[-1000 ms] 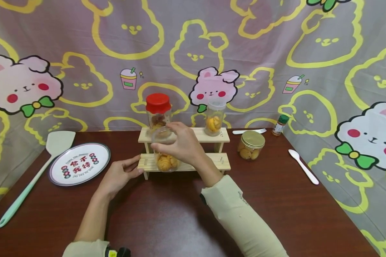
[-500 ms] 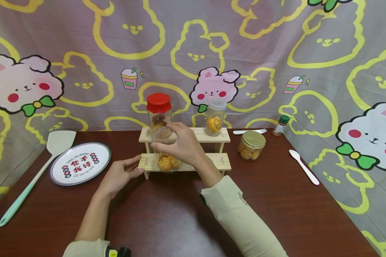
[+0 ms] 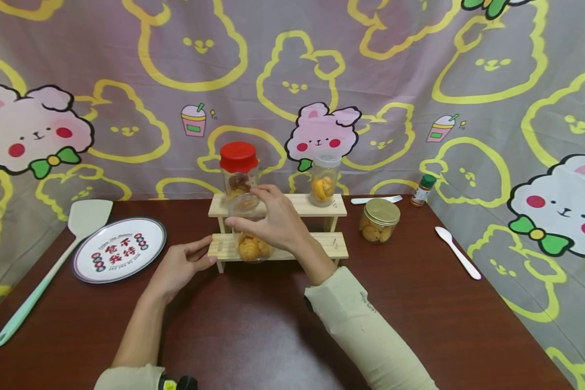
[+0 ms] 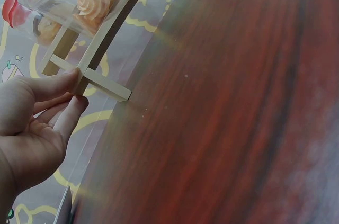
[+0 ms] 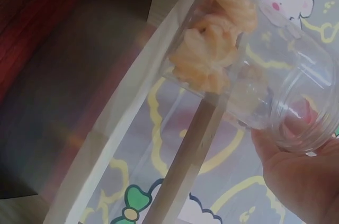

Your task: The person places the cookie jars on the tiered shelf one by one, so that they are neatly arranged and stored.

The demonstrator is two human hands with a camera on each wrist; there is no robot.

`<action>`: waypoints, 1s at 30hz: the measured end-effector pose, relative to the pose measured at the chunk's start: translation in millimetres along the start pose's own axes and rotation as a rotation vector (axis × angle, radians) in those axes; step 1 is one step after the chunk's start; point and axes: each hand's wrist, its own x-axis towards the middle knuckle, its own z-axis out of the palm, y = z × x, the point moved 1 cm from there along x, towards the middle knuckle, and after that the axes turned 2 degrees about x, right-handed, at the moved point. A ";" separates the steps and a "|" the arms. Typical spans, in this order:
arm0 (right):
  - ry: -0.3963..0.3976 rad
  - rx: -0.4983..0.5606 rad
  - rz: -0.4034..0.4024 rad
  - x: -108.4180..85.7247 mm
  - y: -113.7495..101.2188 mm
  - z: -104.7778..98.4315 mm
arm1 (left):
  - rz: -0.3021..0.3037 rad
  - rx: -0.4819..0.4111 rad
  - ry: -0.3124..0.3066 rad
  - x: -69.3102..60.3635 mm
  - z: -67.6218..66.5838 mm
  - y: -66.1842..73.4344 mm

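A clear jar (image 3: 252,245) with swirled golden cookies in its bottom stands on the lower step of a two-tier wooden rack (image 3: 317,247). My right hand (image 3: 280,219) grips this jar near its top, thumb in front and fingers behind; the right wrist view shows the thumb by the jar's clear rim (image 5: 304,118). My left hand (image 3: 184,265) pinches the left end of the rack's lower step between thumb and fingers, plain in the left wrist view. On the upper step behind stand a red-lidded jar (image 3: 239,168) and a pale-lidded jar (image 3: 323,181).
Right of the rack stands a gold-lidded jar (image 3: 380,219) of round cookies. Beyond lie a white fork (image 3: 375,200), a green-capped spice bottle (image 3: 423,190) and a white spoon (image 3: 458,252). At left, a patterned plate (image 3: 119,250) lies beside a long-handled spatula (image 3: 53,271).
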 end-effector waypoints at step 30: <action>0.102 0.115 -0.112 -9.4 4.4 -25.6 | 0.009 -0.026 -0.008 0.0 0.4 -0.7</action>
